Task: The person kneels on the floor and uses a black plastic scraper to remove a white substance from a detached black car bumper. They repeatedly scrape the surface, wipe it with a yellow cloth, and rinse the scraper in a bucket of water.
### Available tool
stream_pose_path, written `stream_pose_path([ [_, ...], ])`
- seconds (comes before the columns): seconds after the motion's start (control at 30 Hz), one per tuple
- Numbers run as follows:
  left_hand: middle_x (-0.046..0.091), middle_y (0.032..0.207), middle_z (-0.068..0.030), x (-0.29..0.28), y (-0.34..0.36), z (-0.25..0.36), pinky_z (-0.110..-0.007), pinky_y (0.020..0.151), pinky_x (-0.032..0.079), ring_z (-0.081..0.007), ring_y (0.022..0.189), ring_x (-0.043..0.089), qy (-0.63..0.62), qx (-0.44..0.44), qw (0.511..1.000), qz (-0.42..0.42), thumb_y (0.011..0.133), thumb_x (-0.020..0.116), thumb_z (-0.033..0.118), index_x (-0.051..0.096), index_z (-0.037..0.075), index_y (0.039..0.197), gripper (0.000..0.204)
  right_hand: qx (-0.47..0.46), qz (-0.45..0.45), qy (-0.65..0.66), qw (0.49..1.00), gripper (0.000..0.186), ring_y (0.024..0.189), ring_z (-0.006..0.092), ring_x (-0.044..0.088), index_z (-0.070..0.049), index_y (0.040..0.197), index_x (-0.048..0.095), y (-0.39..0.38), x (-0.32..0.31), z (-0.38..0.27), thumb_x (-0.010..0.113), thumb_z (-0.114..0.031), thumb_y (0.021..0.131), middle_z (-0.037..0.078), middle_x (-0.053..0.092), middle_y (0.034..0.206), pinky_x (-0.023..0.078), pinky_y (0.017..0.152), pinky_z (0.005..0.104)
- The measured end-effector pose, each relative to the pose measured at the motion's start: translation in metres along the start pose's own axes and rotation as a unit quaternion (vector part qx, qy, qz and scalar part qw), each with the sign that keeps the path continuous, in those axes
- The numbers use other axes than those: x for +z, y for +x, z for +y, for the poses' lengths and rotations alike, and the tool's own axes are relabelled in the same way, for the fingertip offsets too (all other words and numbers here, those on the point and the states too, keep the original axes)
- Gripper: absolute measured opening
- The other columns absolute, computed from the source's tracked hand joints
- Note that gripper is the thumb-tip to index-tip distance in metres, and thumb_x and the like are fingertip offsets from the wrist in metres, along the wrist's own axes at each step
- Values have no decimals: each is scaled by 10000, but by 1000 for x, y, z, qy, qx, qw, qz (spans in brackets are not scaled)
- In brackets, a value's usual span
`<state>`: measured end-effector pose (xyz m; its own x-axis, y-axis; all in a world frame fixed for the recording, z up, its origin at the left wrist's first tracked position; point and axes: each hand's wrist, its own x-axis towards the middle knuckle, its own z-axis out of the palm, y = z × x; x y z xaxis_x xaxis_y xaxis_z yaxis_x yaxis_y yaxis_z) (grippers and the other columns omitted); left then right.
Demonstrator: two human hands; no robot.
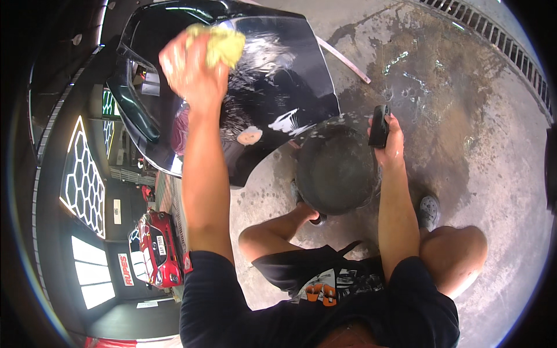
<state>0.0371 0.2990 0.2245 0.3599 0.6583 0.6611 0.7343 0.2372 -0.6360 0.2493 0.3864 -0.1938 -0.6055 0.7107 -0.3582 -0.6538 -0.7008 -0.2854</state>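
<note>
A glossy black car body panel (313, 69), seemingly a bumper, lies in front of me with whitish scuffed patches and a small beige round spot (249, 136). My left hand (188, 69), slightly blurred, grips a crumpled yellow cloth (226, 47) over the panel's upper left part. Whether the cloth touches the surface I cannot tell. Out to the right, my right hand (395, 142) is closed around a black rectangular block (379, 126). That hand is beside the rim of a dark round tub (336, 168), which stands on the floor between my legs and the panel.
Wet stains spread over the concrete floor (464, 191) to the right. A metal drain grate (493, 40) runs along the far right. A pale strip (345, 61) sticks out beside the panel. At left, a red car (165, 249) is parked near hexagonal ceiling lights (84, 180).
</note>
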Motion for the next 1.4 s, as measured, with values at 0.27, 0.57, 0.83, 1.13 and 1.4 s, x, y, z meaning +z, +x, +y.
stream_pose_path([
  [0.27, 711, 1149, -33, 66, 30, 67, -462, 956, 496, -296, 1092, 652, -54, 301, 937, -166, 593, 892, 185, 771, 202, 1065, 488, -19, -5, -3, 1000, 425, 1116, 309, 718, -46, 1439, 495, 9, 15, -2, 544, -301, 1103, 150, 670, 1249, 599, 873, 451],
  [0.57, 653, 1067, -105, 55, 67, 33, -485, 871, 481, -357, 1057, 603, 47, 96, 994, -21, 703, 752, 55, 686, 95, 923, 233, 15, 41, 22, 999, 394, 1063, 295, 728, -53, 1395, 517, 9, 12, 0, 589, -248, 1060, 147, 688, 1197, 601, 849, 446],
  [0.83, 711, 1216, 3, 79, -49, 114, -469, 877, 493, -245, 1215, 637, -57, 259, 952, -156, 762, 789, 215, 749, 239, 990, 233, 3, 42, 56, 998, 456, 977, 276, 730, -6, 1460, 515, 8, 19, -11, 593, -197, 1053, 146, 685, 1133, 606, 778, 419],
  [1.13, 706, 1146, -14, 7, -168, 143, -424, 890, 490, -221, 1158, 640, -206, 245, 899, -299, 809, 695, 201, 700, 157, 899, 100, -11, 71, 63, 995, 468, 978, 286, 732, -42, 1486, 501, 8, 8, -21, 592, -202, 1056, 152, 689, 1142, 607, 788, 426],
  [1.4, 650, 1166, -43, -35, -225, 204, -472, 945, 499, -273, 1147, 632, -294, 74, 871, -387, 759, 795, 181, 711, 158, 961, 219, -4, 51, 47, 998, 454, 925, 283, 731, -31, 1467, 515, 1, 17, -16, 597, -197, 1052, 177, 710, 1098, 608, 763, 423],
])
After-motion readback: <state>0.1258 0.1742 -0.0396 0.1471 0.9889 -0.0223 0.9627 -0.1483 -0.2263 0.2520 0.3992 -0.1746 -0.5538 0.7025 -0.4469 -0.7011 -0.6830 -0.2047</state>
